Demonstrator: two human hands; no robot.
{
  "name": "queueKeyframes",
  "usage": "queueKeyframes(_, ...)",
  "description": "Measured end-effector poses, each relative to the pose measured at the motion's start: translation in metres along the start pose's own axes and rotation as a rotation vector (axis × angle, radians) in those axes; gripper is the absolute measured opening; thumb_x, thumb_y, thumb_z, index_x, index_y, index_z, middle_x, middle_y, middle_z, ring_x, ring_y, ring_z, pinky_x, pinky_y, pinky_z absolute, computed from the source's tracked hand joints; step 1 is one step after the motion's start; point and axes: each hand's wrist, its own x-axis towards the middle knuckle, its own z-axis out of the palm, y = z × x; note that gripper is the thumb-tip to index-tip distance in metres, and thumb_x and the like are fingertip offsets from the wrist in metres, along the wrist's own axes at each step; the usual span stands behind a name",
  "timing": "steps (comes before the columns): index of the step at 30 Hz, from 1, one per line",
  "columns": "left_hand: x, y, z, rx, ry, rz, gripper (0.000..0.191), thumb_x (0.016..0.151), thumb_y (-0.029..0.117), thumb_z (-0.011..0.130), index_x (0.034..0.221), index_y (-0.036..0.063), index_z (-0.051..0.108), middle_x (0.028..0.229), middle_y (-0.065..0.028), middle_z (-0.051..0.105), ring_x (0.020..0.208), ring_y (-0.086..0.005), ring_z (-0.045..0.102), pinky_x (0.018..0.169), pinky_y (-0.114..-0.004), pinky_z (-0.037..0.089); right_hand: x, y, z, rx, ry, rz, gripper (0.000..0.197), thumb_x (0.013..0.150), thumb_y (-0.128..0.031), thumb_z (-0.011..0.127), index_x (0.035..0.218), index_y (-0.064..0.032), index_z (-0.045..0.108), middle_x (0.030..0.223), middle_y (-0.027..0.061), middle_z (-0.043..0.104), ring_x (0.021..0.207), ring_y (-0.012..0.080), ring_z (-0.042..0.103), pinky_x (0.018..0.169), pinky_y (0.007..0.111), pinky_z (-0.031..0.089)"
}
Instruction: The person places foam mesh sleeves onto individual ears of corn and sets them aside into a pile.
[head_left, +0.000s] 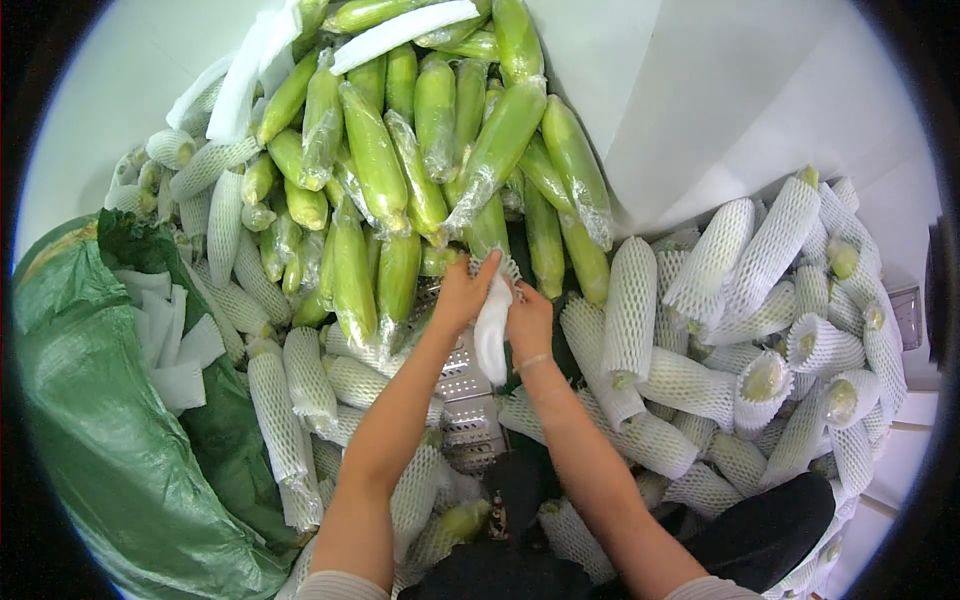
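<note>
Between my hands hangs a white foam net sleeve (493, 334), its upper end spread at the lower end of a green corn cob (487, 223). My left hand (463, 291) grips the sleeve's opening from the left, thumb on top. From the other side my right hand (529, 319) holds the same rim. How far the cob reaches into the sleeve is hidden by my fingers. Just beyond lies a heap of husked-on corn cobs in clear plastic film (373, 157). A loose flat foam sleeve (405, 31) rests on top of that heap.
At left a green woven sack (97, 390) gapes around flat foam sleeves (169, 337). Sleeved cobs (690, 379) are piled at right, with more (281, 405) at left. Perforated metal (469, 420) shows below my hands. A pale wall (697, 97) rises behind; my dark-clad knee (772, 525) is lower right.
</note>
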Motion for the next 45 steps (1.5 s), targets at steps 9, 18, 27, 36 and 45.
queueKeyframes(9,-0.175,0.037,-0.007,-1.242,-0.338,-0.687,0.030,0.091,0.030,0.050,0.101,0.0023,0.053,0.086,-0.0084,0.060,0.073,-0.0164,0.056,0.064,-0.030,0.046,-0.143,-0.096,-0.038,-0.694,0.000,-0.396,0.027,0.083,-0.021,0.059,0.072,0.0044,0.061,0.058,0.0188,0.056,0.046,0.0260,0.052,0.047,0.036,0.039)
queueKeyframes(18,-0.140,0.028,-0.020,-0.538,0.246,-0.447,0.024,0.086,0.021,0.059,0.072,0.0014,0.060,0.064,-0.0036,0.059,0.049,-0.0100,0.051,0.043,-0.027,0.039,-0.060,-0.044,-0.016,-0.458,-0.235,-0.076,0.028,0.080,-0.020,0.060,0.069,0.0060,0.061,0.057,0.0173,0.056,0.050,0.0203,0.052,0.051,0.034,0.041)
queueKeyframes(27,-0.066,-0.051,0.003,0.022,0.463,-0.136,0.040,0.084,0.024,0.060,0.058,-0.0045,0.052,0.048,-0.0089,0.048,0.043,-0.0149,0.042,0.043,-0.034,0.034,-0.001,0.048,-0.020,-0.264,0.288,-0.084,0.033,0.078,-0.024,0.064,0.067,0.0073,0.062,0.059,0.0186,0.061,0.050,0.0185,0.052,0.056,0.034,0.044)
queueKeyframes(36,-0.072,0.009,0.035,0.031,0.530,0.175,0.017,0.084,0.017,0.059,0.081,0.0007,0.058,0.083,-0.0168,0.057,0.074,-0.0334,0.057,0.066,-0.037,0.045,-0.040,0.041,-0.047,-0.117,-0.172,-0.306,0.035,0.088,-0.027,0.053,0.111,-0.0008,0.054,0.101,0.0088,0.061,0.085,0.0169,0.057,0.076,0.031,0.049)
queueKeyframes(45,0.031,0.266,0.017,0.095,0.487,1.082,0.035,0.076,0.010,0.062,0.107,0.0021,0.048,0.103,-0.0193,0.048,0.104,-0.0338,0.045,0.094,-0.042,0.035,-0.087,-0.240,-0.163,1.597,-0.702,-0.053,0.037,0.090,-0.020,0.049,0.122,-0.0019,0.047,0.108,0.0115,0.058,0.089,0.0200,0.059,0.055,0.027,0.052)
